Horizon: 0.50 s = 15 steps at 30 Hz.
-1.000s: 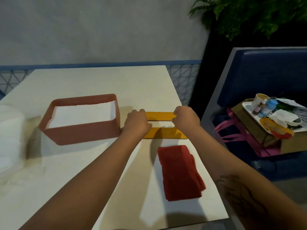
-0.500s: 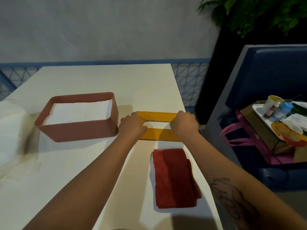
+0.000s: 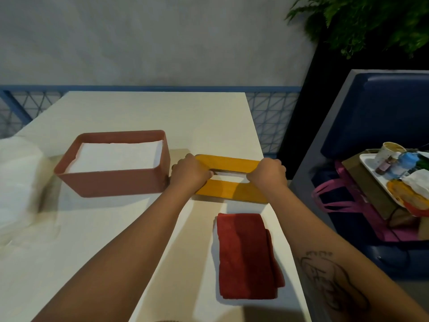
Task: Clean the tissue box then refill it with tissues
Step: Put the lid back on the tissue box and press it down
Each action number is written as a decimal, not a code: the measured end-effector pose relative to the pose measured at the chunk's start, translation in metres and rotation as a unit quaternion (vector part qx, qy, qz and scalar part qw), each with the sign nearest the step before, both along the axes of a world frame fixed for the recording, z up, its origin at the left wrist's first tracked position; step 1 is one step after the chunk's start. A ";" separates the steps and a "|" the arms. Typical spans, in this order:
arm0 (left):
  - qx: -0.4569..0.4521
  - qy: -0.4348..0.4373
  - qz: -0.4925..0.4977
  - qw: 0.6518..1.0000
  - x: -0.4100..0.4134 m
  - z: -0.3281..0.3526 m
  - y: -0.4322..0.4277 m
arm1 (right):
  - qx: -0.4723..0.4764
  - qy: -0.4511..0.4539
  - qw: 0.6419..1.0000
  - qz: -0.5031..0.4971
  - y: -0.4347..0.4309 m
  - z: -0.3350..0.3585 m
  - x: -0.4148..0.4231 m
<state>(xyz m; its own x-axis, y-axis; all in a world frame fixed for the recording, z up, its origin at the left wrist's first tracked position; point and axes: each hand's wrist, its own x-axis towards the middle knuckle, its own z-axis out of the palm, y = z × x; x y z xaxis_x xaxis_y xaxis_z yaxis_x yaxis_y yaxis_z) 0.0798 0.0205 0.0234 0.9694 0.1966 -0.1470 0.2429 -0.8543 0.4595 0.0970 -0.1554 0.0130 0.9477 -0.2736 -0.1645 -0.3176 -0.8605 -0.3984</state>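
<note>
The yellow lid lies between the hands. The left hand grips its left end and the right hand its right end, with fingers curled over the edges. The box, full of white tissues, stands just left of the left hand. A red cloth lies nearer than the right hand. The grip and the lid's place are the same as a moment ago.

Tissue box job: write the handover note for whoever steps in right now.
Hands: left hand grips the yellow lid at its left end; right hand grips its right end.
Lid is right of the open pink box, near the table edge.
Box holds a white tissue stack; folded red cloth lies nearer, untouched.
Done: refill, apparently. Left: fit lid onto box.
</note>
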 end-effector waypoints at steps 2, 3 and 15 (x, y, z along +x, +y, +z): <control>-0.008 -0.013 -0.007 1.000 0.000 0.010 -0.001 | 0.008 -0.006 1.000 -0.015 -0.003 0.009 0.000; -0.010 -0.019 -0.010 1.000 0.000 0.017 -0.001 | 0.007 -0.015 1.000 -0.021 -0.005 0.015 0.000; -0.063 -0.103 0.005 0.993 -0.019 0.106 0.046 | 0.045 -0.099 0.993 -0.036 0.033 0.108 0.002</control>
<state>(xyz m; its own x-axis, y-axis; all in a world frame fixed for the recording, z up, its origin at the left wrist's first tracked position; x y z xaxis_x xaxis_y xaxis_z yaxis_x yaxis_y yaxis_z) 0.0607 0.0665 0.1296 0.9795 0.1990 0.0311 0.1403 -0.7849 0.6035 0.0995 -0.1224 0.1213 0.9422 -0.3351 -0.0038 -0.2851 -0.7958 -0.5342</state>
